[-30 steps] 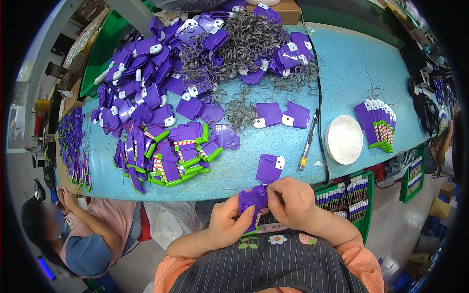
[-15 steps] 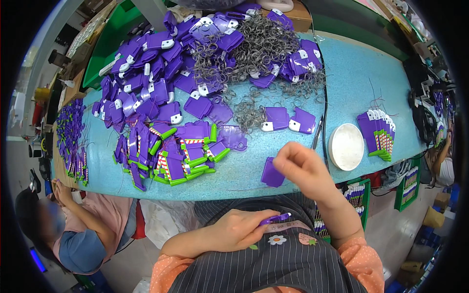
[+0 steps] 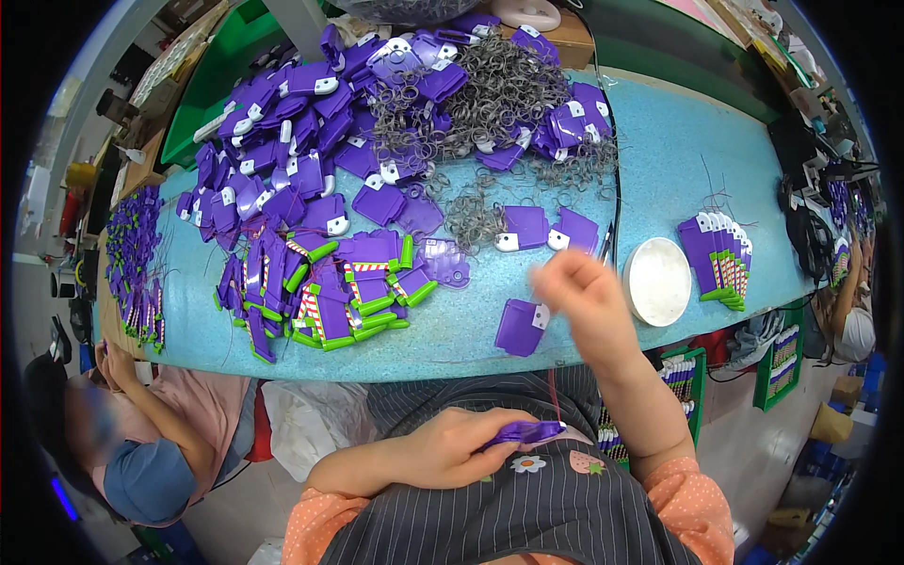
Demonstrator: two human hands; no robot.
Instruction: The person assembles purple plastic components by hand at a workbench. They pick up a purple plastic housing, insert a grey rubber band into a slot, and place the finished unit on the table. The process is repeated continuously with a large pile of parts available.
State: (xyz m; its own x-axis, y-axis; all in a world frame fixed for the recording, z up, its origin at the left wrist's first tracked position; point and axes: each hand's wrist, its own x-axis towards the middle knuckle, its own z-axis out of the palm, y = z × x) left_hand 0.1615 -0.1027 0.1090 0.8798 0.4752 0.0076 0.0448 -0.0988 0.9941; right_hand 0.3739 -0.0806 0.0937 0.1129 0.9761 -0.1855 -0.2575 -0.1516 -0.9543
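Close to my apron, my left hand (image 3: 461, 444) is closed around a purple plastic part (image 3: 521, 433). A thin red wire (image 3: 554, 395) rises from that part's right end. Above the table's front edge is my right hand (image 3: 593, 301), its fingers curled but smeared by motion. Whether they hold anything is hidden by the blur. Just left of that hand, a flat purple cover (image 3: 519, 327) with a white corner lies by itself on the blue table. Two more purple covers with white corners, the left cover (image 3: 524, 227) and the right cover (image 3: 574, 231), lie farther back.
A heap of purple covers (image 3: 311, 122) and a tangle of grey wire rings (image 3: 490, 89) fill the back. Purple-green parts with striped strips (image 3: 325, 297) lie at left. Right stand a white round dish (image 3: 657, 282) and a fanned stack (image 3: 720, 259). A co-worker (image 3: 155, 433) sits left.
My left hand has turned its purple part, showing more of it and a red wire. My right hand has risen slightly and uncovered the nearby cover's white corner. The view has shifted slightly.
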